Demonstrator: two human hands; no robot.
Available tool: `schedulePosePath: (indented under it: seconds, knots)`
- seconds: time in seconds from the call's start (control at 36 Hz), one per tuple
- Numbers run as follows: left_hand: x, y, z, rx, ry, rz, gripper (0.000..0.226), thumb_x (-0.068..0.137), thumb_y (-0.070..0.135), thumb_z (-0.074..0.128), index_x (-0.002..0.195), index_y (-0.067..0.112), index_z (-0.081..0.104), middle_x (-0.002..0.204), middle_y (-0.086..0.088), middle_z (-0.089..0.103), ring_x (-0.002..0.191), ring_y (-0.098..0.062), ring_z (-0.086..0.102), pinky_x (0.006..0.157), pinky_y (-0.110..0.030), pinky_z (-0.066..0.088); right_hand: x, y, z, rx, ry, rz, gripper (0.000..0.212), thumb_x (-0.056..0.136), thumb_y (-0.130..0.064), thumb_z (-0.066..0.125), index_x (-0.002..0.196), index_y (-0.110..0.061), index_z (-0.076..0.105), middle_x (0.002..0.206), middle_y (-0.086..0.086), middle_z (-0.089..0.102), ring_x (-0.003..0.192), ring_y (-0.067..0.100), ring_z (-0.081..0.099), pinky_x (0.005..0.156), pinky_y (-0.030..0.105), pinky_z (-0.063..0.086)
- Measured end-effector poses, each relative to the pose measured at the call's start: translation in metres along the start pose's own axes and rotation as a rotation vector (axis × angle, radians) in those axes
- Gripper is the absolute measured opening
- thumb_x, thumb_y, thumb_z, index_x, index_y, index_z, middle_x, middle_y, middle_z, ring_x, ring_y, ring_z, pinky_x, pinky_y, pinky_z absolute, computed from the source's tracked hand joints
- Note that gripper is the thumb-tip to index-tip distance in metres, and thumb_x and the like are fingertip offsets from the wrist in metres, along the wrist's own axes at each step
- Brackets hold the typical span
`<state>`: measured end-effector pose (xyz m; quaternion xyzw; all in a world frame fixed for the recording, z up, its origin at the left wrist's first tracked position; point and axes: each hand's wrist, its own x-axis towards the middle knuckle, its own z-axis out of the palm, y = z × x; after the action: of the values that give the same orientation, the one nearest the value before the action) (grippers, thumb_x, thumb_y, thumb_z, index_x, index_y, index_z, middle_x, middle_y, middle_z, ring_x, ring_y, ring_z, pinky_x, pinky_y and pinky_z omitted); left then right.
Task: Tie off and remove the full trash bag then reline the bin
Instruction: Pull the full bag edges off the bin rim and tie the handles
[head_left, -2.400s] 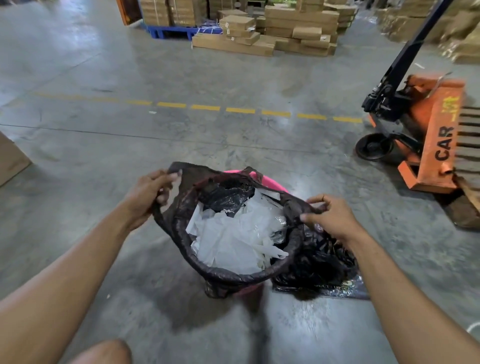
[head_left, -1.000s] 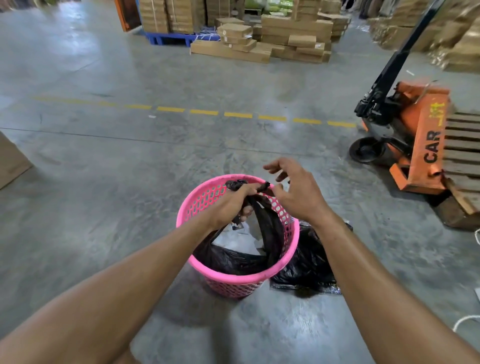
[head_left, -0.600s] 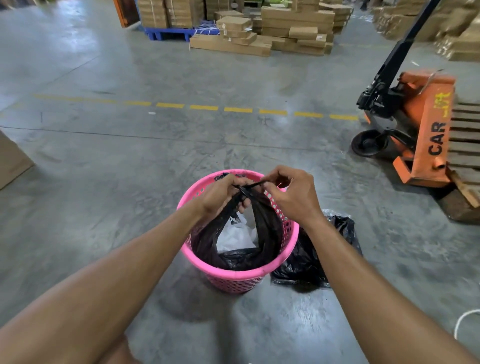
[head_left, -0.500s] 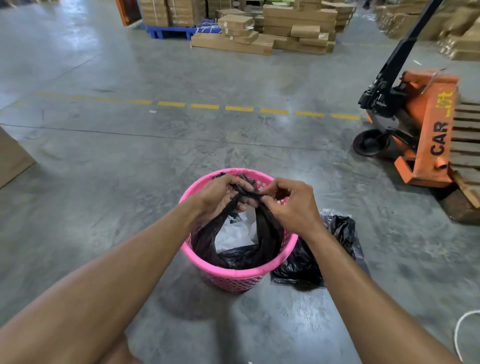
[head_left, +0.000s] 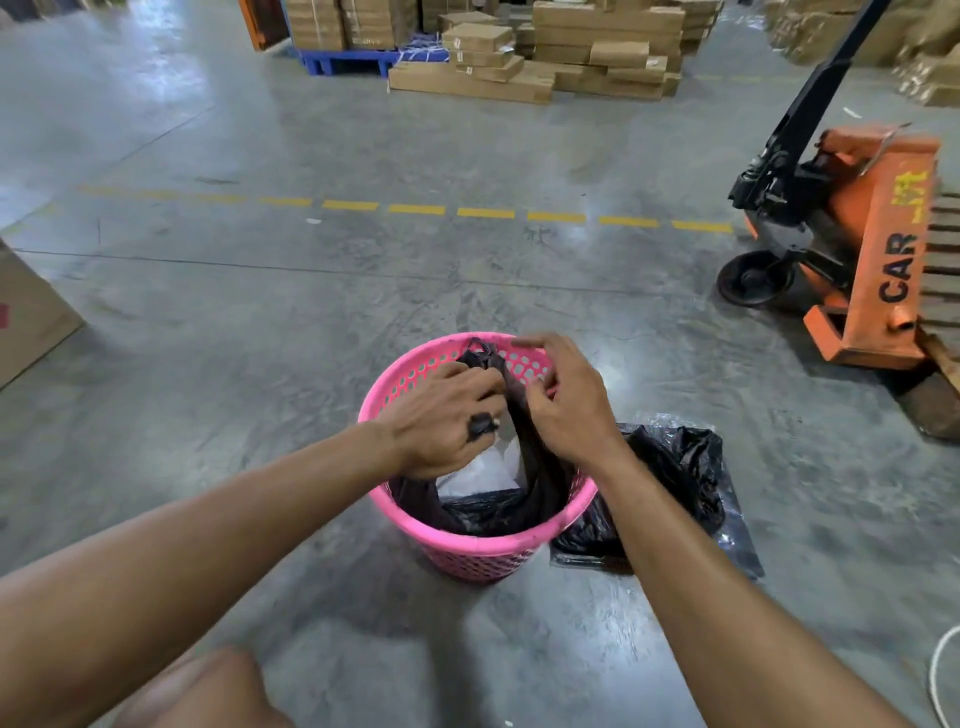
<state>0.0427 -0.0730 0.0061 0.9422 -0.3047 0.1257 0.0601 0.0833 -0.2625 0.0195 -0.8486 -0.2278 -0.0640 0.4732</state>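
A pink perforated bin (head_left: 470, 556) stands on the concrete floor in front of me. Inside it sits a black trash bag (head_left: 498, 512) with white plastic waste (head_left: 478, 475) showing through the gap in its mouth. My left hand (head_left: 441, 415) and my right hand (head_left: 563, 402) meet above the bin, both gripping twisted black strands of the bag's top. A short knotted end pokes up by the far rim. A loop of black plastic wraps one left finger.
A crumpled black bag (head_left: 675, 483) lies on the floor just right of the bin. An orange pallet jack (head_left: 862, 249) stands at the right. Cardboard boxes (head_left: 524, 57) are stacked far ahead, another carton (head_left: 26, 317) at the left edge. My knee (head_left: 208, 691) shows below.
The bag's rim has come off the bin and been gathered into strands over the middle. My hands have drawn together and crossed the strands, with the right hand now over them.
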Motion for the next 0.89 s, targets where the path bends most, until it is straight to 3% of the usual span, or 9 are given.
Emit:
schedulePosePath:
  seconds: [0.08, 0.19, 0.31, 0.39, 0.5, 0.58, 0.67, 0.78, 0.89]
  knots:
    - [-0.005, -0.002, 0.006, 0.009, 0.036, 0.077, 0.015, 0.095, 0.027, 0.054, 0.091, 0.014, 0.057, 0.100, -0.007, 0.055, 0.087, -0.028, 0.052, 0.090, -0.041, 0.042, 0.025, -0.008, -0.002, -0.070, -0.267, -0.122, 0.069, 0.079, 0.008, 0.042, 0.135, -0.027, 0.065, 0.145, -0.004, 0.057, 0.127, 0.002, 0.055, 0.102, 0.016, 0.043]
    - [-0.008, -0.005, 0.009, -0.024, 0.071, 0.076, 0.014, 0.095, 0.024, 0.057, 0.095, 0.010, 0.060, 0.111, -0.011, 0.057, 0.098, -0.029, 0.053, 0.094, -0.039, 0.040, 0.046, -0.019, -0.012, -0.207, -0.474, -0.103, 0.048, 0.080, 0.002, 0.050, 0.107, -0.022, 0.081, 0.094, -0.011, 0.077, 0.080, -0.006, 0.065, 0.079, 0.010, 0.048]
    - [-0.015, -0.002, 0.016, -0.094, 0.130, 0.014, 0.011, 0.098, 0.023, 0.057, 0.098, 0.013, 0.059, 0.132, -0.014, 0.055, 0.116, -0.032, 0.054, 0.106, -0.041, 0.041, 0.051, -0.020, -0.018, -0.239, -0.422, -0.136, 0.030, 0.078, -0.006, 0.058, 0.090, -0.020, 0.081, 0.079, -0.008, 0.076, 0.067, 0.003, 0.062, 0.069, 0.014, 0.048]
    - [-0.017, 0.005, 0.019, -0.298, 0.248, -0.162, 0.008, 0.101, 0.023, 0.052, 0.097, 0.017, 0.057, 0.144, -0.012, 0.040, 0.127, -0.027, 0.049, 0.113, -0.036, 0.036, 0.047, -0.013, -0.021, -0.270, -0.374, -0.149, 0.018, 0.072, -0.009, 0.065, 0.082, -0.017, 0.077, 0.068, -0.009, 0.068, 0.060, 0.005, 0.058, 0.063, 0.017, 0.045]
    - [-0.022, 0.005, 0.022, -0.517, 0.247, -0.382, 0.025, 0.104, 0.031, 0.043, 0.086, 0.020, 0.057, 0.135, -0.006, 0.040, 0.129, -0.017, 0.043, 0.113, -0.023, 0.031, 0.036, 0.006, -0.022, -0.217, -0.416, -0.103, 0.005, 0.076, -0.017, 0.076, 0.081, -0.019, 0.076, 0.076, -0.007, 0.073, 0.066, 0.002, 0.061, 0.069, 0.013, 0.047]
    - [-0.036, -0.006, 0.033, -0.680, 0.199, -0.478, 0.018, 0.104, 0.035, 0.040, 0.091, 0.031, 0.051, 0.111, 0.001, 0.048, 0.107, -0.019, 0.050, 0.105, -0.049, 0.039, 0.030, 0.023, -0.024, -0.238, -0.392, -0.032, 0.008, 0.079, -0.020, 0.079, 0.074, -0.018, 0.073, 0.068, -0.006, 0.069, 0.061, 0.001, 0.055, 0.065, 0.015, 0.043]
    - [-0.060, -0.022, 0.040, -0.422, 0.029, -0.577, 0.031, 0.100, 0.047, 0.033, 0.092, 0.030, 0.057, 0.111, 0.005, 0.048, 0.109, -0.020, 0.049, 0.100, -0.050, 0.037, 0.025, 0.043, -0.025, -0.385, -0.424, 0.079, 0.010, 0.079, -0.020, 0.077, 0.071, -0.019, 0.071, 0.067, -0.009, 0.067, 0.064, 0.002, 0.058, 0.069, 0.023, 0.045]
    - [-0.074, -0.028, 0.040, 0.069, -0.360, -0.652, 0.068, 0.089, 0.057, 0.008, 0.103, 0.020, 0.064, 0.118, -0.004, 0.053, 0.116, -0.029, 0.045, 0.096, -0.046, 0.035, 0.013, 0.052, -0.016, -0.663, -0.468, 0.175, 0.002, 0.075, -0.018, 0.066, 0.072, -0.018, 0.067, 0.075, 0.002, 0.067, 0.072, 0.027, 0.065, 0.065, 0.031, 0.052]
    - [-0.063, -0.023, 0.037, 0.177, -0.449, -0.645, 0.052, 0.102, 0.046, 0.025, 0.106, 0.015, 0.066, 0.122, -0.006, 0.054, 0.120, -0.028, 0.047, 0.097, -0.046, 0.033, 0.010, 0.047, -0.004, -0.799, -0.475, 0.195, 0.008, 0.075, -0.015, 0.068, 0.082, -0.016, 0.065, 0.073, 0.003, 0.063, 0.071, 0.029, 0.069, 0.069, 0.039, 0.062]
